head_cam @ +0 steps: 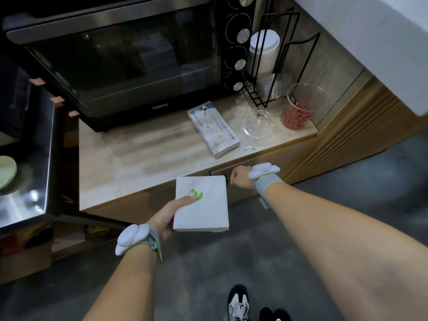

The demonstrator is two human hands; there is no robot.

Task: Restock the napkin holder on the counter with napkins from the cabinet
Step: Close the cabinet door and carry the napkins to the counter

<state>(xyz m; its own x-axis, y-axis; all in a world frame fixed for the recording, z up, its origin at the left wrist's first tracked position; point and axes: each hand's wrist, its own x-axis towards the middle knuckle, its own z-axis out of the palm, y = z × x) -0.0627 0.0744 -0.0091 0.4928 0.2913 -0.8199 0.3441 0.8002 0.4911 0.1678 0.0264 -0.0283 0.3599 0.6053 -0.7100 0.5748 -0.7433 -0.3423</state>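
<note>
Head view, napkins: a flat white stack of napkins (202, 203), square-cornered, with a green logo printed near the middle of the top sheet; layered edges show along its near side.
Head view, where the napkins are: held in the air in front of the bench (139, 156), overlapping its front edge in the picture, above the dark floor (208, 262).
Head view, left hand: the left hand (166, 216) holds the stack from its left side, thumb pressed on top beside the green logo, the other fingers hidden beneath; the grip is pinching the napkins.
Head view, right hand: the right hand (240, 178) is at the cabinet front (259, 165) just under the bench edge, fingers curled and turned away; whether they close on anything cannot be told.
Head view, wrists: both carry a grey band with a white padded unit.
Head view, on the bench: a black Galanz oven (120, 56) fills the back left; a white and blue box of disposable gloves (214, 128) lies in front of its right corner; a clear domed lid (257, 123) lies just right of the box; a clear cup with red bits (301, 107) stands near the right wall; a black wire rack (278, 56) holds a stack of white cups (262, 52) and clear lids.
Head view, in the way: the front part of the bench surface nearest the napkins is bare.
Head view, left side: a shiny steel surface (25, 172) with a pale green plate (7, 170); below it, open shelving with boxes.
Head view, bottom: shoes (238, 302) on the floor.
</note>
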